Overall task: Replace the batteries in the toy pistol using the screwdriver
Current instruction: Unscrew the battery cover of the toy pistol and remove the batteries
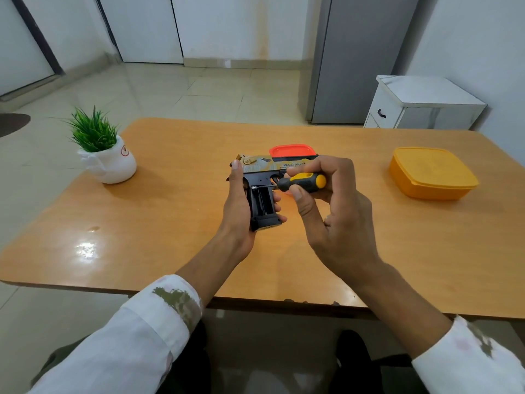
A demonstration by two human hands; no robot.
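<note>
The pistol (257, 173) is gripped over the table (170, 223) by the left hand (237, 214), and the screwdriver (305, 182) is pinched by the right hand (335, 211). The battery bay (262, 201) is uncovered; swapping and reclosing are judged left.

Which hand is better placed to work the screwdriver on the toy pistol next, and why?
Right hand: its fingers pinch the screwdriver, whose tip sits against the toy pistol just above the open grip compartment. The left hand is wrapped round the grip, busy steadying it.
</note>
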